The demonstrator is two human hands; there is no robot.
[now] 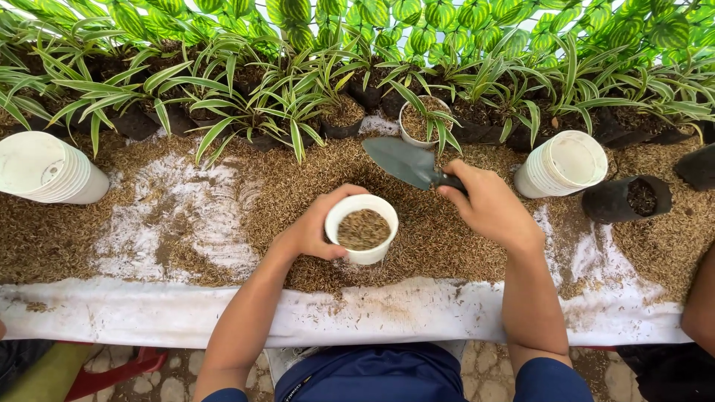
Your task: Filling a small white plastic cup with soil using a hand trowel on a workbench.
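A small white pot [362, 228], filled nearly to the rim with brown rice husk, sat low over the husk-covered bench [447, 246]. The left hand [316, 231] gripped it from the left, its fingers [344, 196] curled around the far rim and the thumb against the near wall. Just beyond the pot, the right hand [488, 208] was closed around the handle of a dark trowel [408, 162], blade pointing left. Stacks of white pots [562, 164] lay well apart on either side.
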